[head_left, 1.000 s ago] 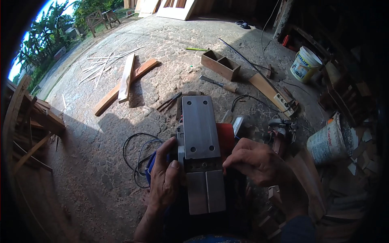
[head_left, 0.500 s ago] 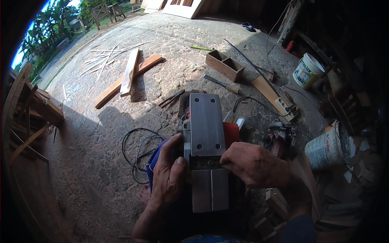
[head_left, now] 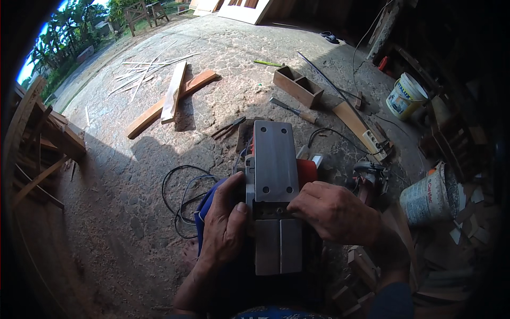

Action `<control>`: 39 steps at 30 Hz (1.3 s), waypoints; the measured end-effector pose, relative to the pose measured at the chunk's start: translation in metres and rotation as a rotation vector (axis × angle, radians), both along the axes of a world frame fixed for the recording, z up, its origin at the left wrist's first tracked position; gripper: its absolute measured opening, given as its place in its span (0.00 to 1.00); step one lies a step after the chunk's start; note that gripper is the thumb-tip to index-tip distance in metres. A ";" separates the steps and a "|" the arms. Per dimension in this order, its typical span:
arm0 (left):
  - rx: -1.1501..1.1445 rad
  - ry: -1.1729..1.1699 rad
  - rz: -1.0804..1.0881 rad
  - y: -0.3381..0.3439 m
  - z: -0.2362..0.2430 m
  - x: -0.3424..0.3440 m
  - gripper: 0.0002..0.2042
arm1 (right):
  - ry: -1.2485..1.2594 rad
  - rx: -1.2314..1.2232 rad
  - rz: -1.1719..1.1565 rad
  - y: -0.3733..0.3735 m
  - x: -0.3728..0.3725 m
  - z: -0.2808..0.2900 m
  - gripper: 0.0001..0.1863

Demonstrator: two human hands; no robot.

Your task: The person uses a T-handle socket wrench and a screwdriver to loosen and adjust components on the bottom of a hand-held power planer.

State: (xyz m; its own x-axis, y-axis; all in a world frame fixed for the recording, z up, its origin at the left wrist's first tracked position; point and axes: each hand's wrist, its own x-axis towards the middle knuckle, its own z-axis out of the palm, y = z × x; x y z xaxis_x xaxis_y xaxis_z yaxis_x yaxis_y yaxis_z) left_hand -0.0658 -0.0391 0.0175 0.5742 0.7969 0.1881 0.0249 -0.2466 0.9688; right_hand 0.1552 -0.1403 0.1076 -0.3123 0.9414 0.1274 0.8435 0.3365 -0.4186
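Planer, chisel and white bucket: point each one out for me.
Planer (head_left: pixel 274 159): head view, middle of its upturned metal sole.
Chisel (head_left: pixel 294 110): head view, mid-length, near the handle.
White bucket (head_left: pixel 405 97): head view, its side wall.

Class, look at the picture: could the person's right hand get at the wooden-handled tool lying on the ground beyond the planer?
Probably yes: right hand rests on the upturned planer; the wooden-handled tool lies beyond on open ground, unblocked, though a stretch.

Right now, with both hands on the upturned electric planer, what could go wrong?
1. The right hand has its fingers at the gap in the electric planer sole, where the cutter likely sits; if the tool is powered, they could be cut.
2. The black cable loops on the ground beside the left hand and might snag or pull the tool.
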 end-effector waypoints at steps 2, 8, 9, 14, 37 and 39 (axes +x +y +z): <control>-0.005 -0.004 -0.006 0.000 0.001 0.000 0.29 | 0.001 0.035 -0.003 0.000 0.000 -0.001 0.07; -0.015 -0.013 -0.015 0.000 0.001 0.000 0.28 | -0.125 0.047 -0.029 -0.001 0.000 0.001 0.09; -0.023 -0.021 -0.014 0.000 0.000 0.000 0.28 | -0.154 0.046 -0.032 -0.001 0.000 0.002 0.10; -0.019 -0.018 -0.014 0.000 -0.001 -0.001 0.28 | -0.079 0.098 -0.028 0.000 0.001 0.001 0.11; -0.008 -0.005 -0.013 0.000 0.003 0.000 0.28 | 0.955 -0.028 -0.484 0.032 0.063 -0.044 0.13; 0.000 -0.003 -0.028 0.001 0.002 0.001 0.28 | 0.517 0.148 -0.434 0.037 0.057 -0.036 0.11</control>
